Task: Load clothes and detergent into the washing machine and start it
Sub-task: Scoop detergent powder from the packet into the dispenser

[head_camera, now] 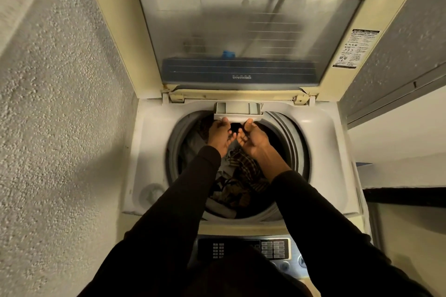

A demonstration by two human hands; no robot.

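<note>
One top-loading washing machine (313, 142) is observed, with its single lid (231, 38) raised upright at the far side; the lid's window is translucent, and faint mirrored lettering along its lower edge cannot be read. One printed label (354, 49) is fixed to the lid's right frame; its text is too small to be made out. One drum (293, 137) is seen open, and a mixed load of clothes (241, 176) lies inside it, including at least one checked garment; the individual items cannot be counted. One detergent drawer (237, 111) is pulled out at the back rim of the opening. Two hands are extended over the drum, both in dark sleeves. The left hand (218, 136) is placed at the drawer's front edge with thumb touching it and fingers loosely curled, gripping nothing visible. The right hand (253, 137) is likewise set against the drawer front, palm up, fingers bent and slightly spread. One control panel (272, 248) with several small button groups is noted at the near edge; its markings are illegible.
</note>
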